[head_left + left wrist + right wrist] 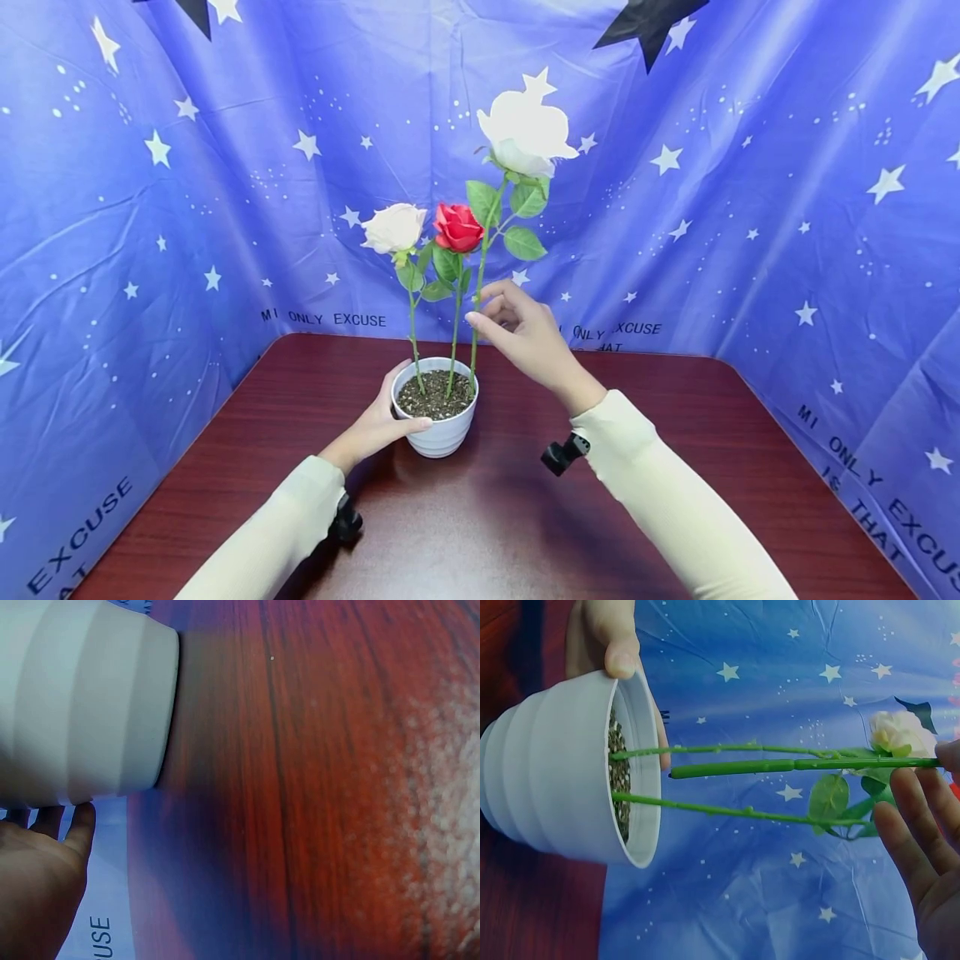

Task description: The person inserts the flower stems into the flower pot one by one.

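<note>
My right hand [528, 337] pinches the green stem [735, 768] of a large white rose [525, 133] between thumb and fingertips. In the right wrist view the stem's lower end hangs free just above the rim of a white ribbed pot [441, 440]. Dark, grainy soil [435, 405] lies in the pot. Two other stems stand in it, carrying a smaller white rose [394, 228] and a red rose [458, 227]. The left hand [381, 427] grips the pot's left side, its thumb along the near rim; some of its fingers are hidden behind the pot.
The pot stands on a dark red wood-grain table [622, 517]. A blue curtain with white stars [645, 208] surrounds the table at the back and both sides. Black wrist cameras [564, 454] sit at the sleeves.
</note>
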Available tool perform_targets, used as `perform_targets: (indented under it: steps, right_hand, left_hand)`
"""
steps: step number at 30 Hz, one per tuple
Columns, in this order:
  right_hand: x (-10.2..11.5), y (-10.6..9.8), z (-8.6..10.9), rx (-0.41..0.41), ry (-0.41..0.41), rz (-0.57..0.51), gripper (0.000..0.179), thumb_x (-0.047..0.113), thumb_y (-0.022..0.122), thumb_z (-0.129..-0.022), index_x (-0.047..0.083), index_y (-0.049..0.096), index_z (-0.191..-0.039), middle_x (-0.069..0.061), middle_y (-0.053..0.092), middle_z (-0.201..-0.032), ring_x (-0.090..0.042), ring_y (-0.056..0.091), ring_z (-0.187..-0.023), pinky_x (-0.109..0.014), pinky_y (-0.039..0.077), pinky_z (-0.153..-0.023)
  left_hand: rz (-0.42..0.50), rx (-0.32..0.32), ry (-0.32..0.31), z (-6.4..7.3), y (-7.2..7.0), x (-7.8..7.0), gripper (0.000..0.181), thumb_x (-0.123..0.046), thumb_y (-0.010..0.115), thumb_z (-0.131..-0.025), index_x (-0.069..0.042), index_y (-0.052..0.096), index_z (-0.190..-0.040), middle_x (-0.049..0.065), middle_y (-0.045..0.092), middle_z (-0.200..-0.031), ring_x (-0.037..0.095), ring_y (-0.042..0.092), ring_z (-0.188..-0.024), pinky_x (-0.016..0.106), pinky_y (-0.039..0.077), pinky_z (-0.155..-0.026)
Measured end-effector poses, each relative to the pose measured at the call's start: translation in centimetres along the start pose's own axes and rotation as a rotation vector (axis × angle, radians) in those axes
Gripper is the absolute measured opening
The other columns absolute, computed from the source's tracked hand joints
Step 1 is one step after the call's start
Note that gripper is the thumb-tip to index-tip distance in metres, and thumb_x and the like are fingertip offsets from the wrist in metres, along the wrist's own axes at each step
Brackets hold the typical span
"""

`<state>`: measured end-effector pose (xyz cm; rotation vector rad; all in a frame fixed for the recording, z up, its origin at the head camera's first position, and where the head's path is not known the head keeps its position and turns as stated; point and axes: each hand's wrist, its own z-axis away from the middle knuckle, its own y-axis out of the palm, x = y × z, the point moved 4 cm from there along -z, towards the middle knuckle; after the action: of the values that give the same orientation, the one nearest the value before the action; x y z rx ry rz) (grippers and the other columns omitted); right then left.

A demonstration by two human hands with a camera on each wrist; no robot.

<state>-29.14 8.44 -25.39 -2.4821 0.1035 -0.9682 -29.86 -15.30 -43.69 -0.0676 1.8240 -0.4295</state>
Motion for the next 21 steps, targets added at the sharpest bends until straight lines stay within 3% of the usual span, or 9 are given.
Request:
perform_targets:
  steps: [15,21]
  right_hand:
    - [-0.8,3.7,-0.8,0.029,-0.002,-0.015,0.023,0.023,0.069,-0.097,0.013,0.059,-0.115,0.002,0.069,-0.084,-0.012,0.068,-0.07,-0.035,0.055,-0.069]
    - [-1.7,5.2,-0.7,0.035,0.002,0.015,0.021,0.022,0.069,-0.097,0.012,0.059,-0.113,0.006,0.069,-0.083,-0.016,0.069,-0.072,-0.034,0.054,-0.065]
  left_hand:
    - [0.016,0.004,0.003,0.0,0.0,0.0,0.108,-0.023,0.084,-0.081,-0.016,0.01,-0.16,0.012,0.028,-0.158,0.03,0.027,-0.143,0.053,0.018,-0.115]
    - [0.028,0.004,0.02,0.0,0.0,-0.2,0.109,-0.022,0.083,-0.081,-0.012,0.009,-0.16,0.014,0.029,-0.157,0.031,0.029,-0.143,0.052,0.018,-0.115]
